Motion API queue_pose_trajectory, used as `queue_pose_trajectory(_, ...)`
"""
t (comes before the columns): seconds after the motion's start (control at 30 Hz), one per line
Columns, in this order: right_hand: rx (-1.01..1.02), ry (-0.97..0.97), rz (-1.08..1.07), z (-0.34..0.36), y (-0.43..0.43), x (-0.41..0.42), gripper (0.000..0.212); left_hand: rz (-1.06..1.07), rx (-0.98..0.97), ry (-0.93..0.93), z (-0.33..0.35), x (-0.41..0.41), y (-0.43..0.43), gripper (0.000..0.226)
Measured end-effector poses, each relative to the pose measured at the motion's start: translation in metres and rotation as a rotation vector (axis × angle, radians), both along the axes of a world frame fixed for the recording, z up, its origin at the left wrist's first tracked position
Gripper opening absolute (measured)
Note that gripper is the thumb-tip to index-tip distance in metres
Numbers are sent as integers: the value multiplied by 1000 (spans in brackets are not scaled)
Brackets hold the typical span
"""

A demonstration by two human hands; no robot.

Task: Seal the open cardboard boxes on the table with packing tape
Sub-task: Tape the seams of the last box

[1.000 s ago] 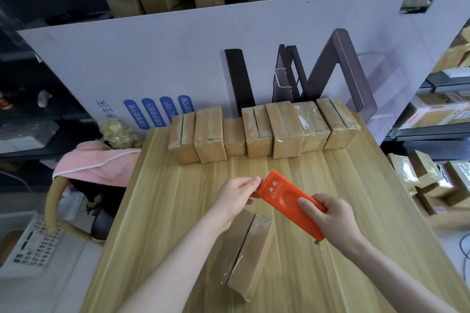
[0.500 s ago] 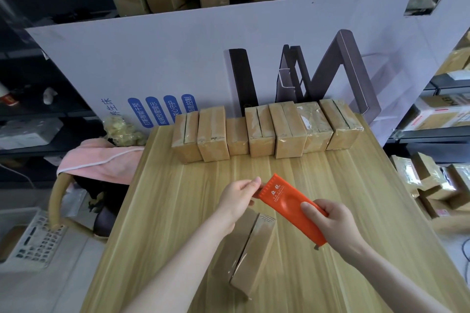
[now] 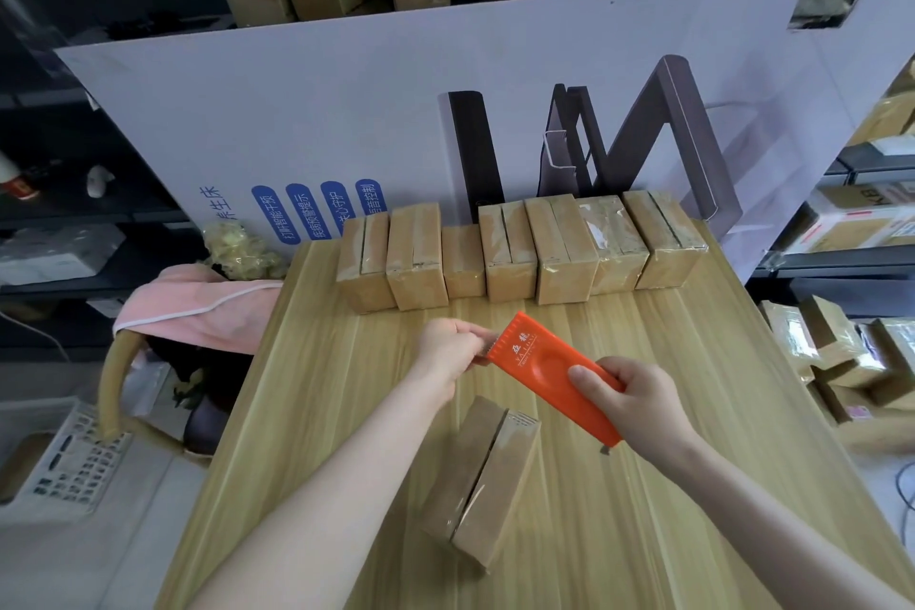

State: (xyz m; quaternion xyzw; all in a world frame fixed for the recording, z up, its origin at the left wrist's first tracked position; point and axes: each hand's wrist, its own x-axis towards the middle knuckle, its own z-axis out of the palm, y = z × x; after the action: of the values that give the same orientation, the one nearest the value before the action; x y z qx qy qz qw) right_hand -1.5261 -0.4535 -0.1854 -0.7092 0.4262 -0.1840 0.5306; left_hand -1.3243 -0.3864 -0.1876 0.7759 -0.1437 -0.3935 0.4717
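Our left hand [image 3: 445, 352] pinches the tape end at the toothed edge of a flat orange plastic tape dispenser [image 3: 554, 374], gripped by our right hand [image 3: 638, 404]. Below both hands, a brown cardboard box [image 3: 478, 476] lies on the table [image 3: 668, 485]. We should pull the tape straight, centred over its seam.

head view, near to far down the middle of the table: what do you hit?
Lone cardboard box nearest → orange tape dispenser, gripped by the right hand, with the left hand pinching at its toothed end → row of boxes at the far edge → white printed board behind.
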Motion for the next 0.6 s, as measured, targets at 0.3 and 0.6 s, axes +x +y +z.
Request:
queue_pose_trajectory(0.3, -44, 216, 5, -17, -22, -63, 26, 104, 152, -146, -30, 36, 17, 18)
queue_pose_trajectory(0.6, -171, 533, 81, -63, -26, -81, 30, 116, 224, -91, -98, 27, 33, 8)
